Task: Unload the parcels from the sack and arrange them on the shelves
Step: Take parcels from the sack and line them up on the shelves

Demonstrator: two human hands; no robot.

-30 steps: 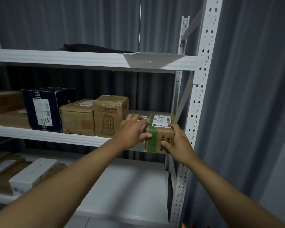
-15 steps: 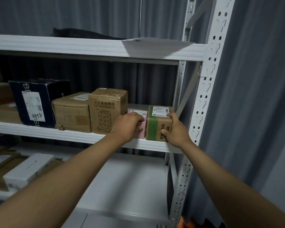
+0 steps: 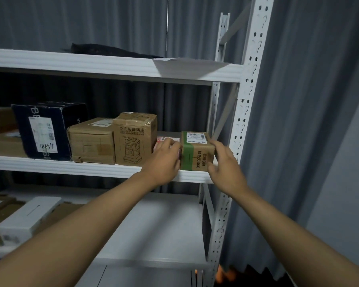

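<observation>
The small parcel w/ green tape (image 3: pixel 196 153) sat upright on the middle shelf (image 3: pixel 91 167), at its right end, near the front edge and just beside the right upright post (image 3: pixel 239 129). A pink parcel (image 3: pixel 167 140) lay just left of it, mostly hidden. The left hand (image 3: pixel 165 160) was at the parcel's left face, fingers bent loosely; the right hand (image 3: pixel 223 162) at its right face, fingers spread. Neither grip looked clamped; probably letting go, though contact couldn't be told for sure. The parcel lay between the two hands, slightly farther in, its long axis running front to back. Both hands about equally near. Further left stood a tall brown box (image 3: pixel 135 139), a squat carton (image 3: pixel 90 141) & a dark blue box (image 3: pixel 48 129).
</observation>
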